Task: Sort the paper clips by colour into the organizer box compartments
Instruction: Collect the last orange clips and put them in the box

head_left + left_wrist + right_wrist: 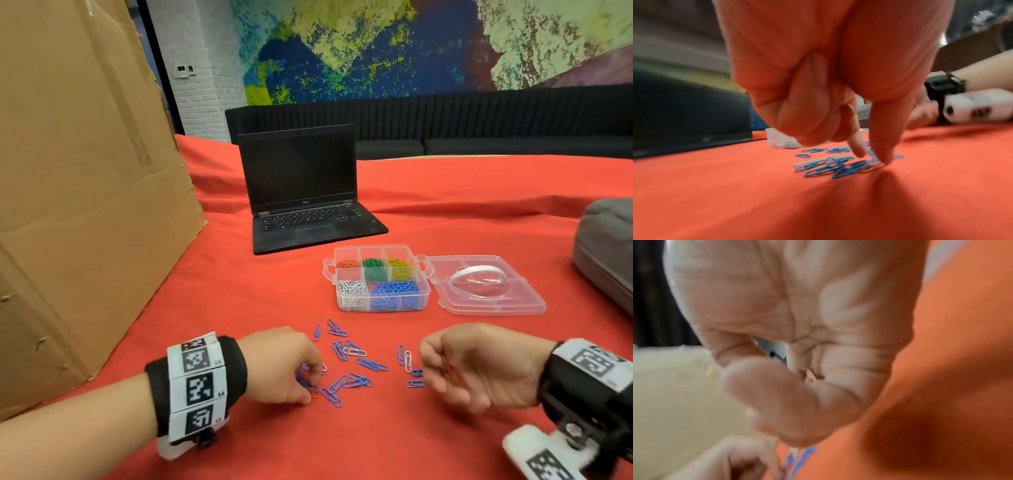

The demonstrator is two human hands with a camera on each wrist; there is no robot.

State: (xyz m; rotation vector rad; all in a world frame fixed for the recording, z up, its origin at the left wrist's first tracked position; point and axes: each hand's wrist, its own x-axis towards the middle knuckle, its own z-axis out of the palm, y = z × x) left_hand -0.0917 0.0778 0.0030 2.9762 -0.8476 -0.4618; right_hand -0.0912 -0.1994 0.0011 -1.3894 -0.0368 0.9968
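Note:
Several blue paper clips (349, 363) and a few white ones (407, 361) lie loose on the red cloth in front of the clear organizer box (331, 274). Its compartments hold red (347, 264), green (373, 265), yellow (399, 265), white (351, 291) and blue (395, 291) clips. My left hand (315, 382) (872, 156) points thumb and forefinger down at the pile. The thumb tip touches a red clip (313, 394) (874, 168), and the forefinger hangs just above. My right hand (432, 370) (805, 376) grips a few red clips (450, 373) in curled fingers.
The box's clear lid (513, 305) lies open to the right with a clear ring (479, 277) on it. A black laptop (301, 195) stands open behind. A large cardboard box (85, 171) fills the left, and a grey bag (606, 250) sits at the right edge.

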